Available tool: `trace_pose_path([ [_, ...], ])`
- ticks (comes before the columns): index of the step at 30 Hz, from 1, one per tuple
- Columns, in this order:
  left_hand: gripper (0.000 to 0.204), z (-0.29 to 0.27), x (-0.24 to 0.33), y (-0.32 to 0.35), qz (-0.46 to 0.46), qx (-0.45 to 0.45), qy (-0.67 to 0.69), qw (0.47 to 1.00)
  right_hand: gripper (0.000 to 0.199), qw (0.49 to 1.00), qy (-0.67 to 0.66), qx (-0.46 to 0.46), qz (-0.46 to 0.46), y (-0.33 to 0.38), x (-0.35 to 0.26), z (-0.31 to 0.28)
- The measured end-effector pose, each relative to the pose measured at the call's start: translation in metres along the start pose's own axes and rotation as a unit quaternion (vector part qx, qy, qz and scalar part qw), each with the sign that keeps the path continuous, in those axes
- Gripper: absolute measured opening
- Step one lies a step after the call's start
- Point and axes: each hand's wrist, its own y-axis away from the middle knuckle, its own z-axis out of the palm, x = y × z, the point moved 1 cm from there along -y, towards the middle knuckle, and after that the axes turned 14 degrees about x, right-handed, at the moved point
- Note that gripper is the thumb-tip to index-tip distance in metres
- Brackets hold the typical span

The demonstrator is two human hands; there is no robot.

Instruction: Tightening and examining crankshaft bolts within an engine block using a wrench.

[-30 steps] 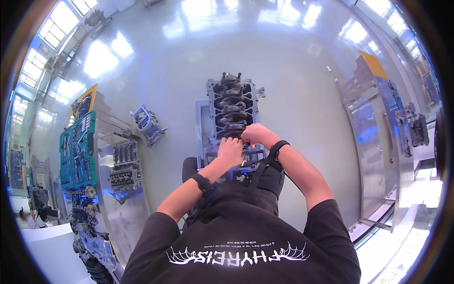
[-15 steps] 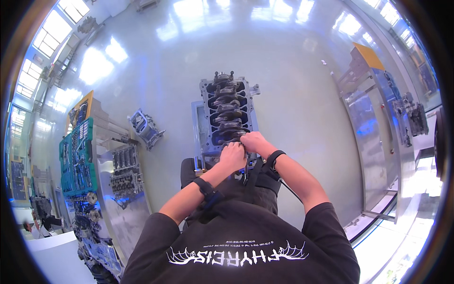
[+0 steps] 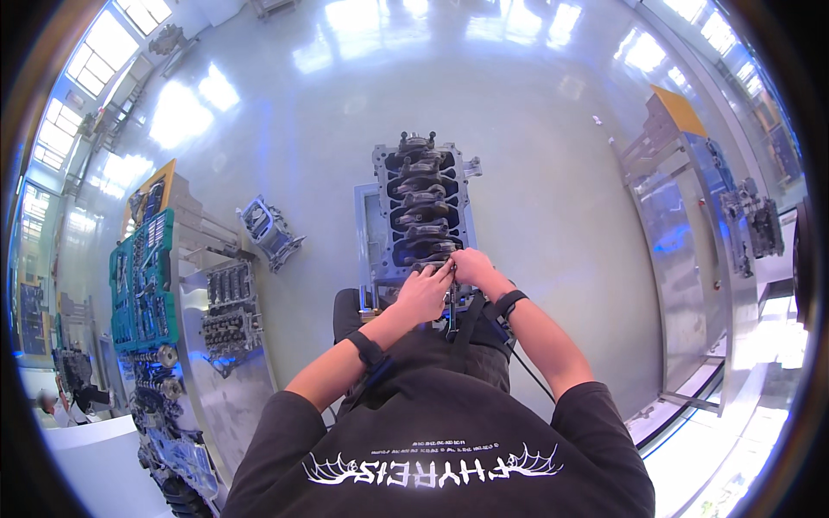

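Note:
An engine block (image 3: 381,226) stands before me with its open side up, a dark crankshaft (image 3: 423,197) lying along it. At its near end my two hands come together. My left hand (image 3: 424,293) has its fingers bent and brought together, the tips almost touching the right hand. My right hand (image 3: 471,267) is closed, its fingers curled at the block's near right corner. What either hand pinches is hidden by the fingers. Just below them a thin, dark metal rod (image 3: 452,309) points toward me; whether a hand grips it does not show.
On the left, a bench carries a green tool case (image 3: 142,281) and a cylinder head (image 3: 230,298). A grey metal casting (image 3: 270,233) sits between bench and block. At the right stands a metal bench (image 3: 678,224) with another engine part (image 3: 753,217).
My left hand has shifted slightly down, its fingers stretching a little more toward the right hand. The right hand stays at the block's near end. The whole view has moved slightly.

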Motion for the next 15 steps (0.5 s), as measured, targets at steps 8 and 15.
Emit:
trace_pose_path([
  [8,0.072,-0.002,0.001,-0.007,-0.021,-0.045,-0.009,0.999,0.023,0.957,-0.275,0.019,0.092,0.057,0.007,0.022],
  [15,0.07,-0.003,0.002,-0.007,-0.034,-0.032,-0.004,0.999,0.024,0.843,-0.467,-0.155,0.215,0.098,-0.007,-0.005],
])
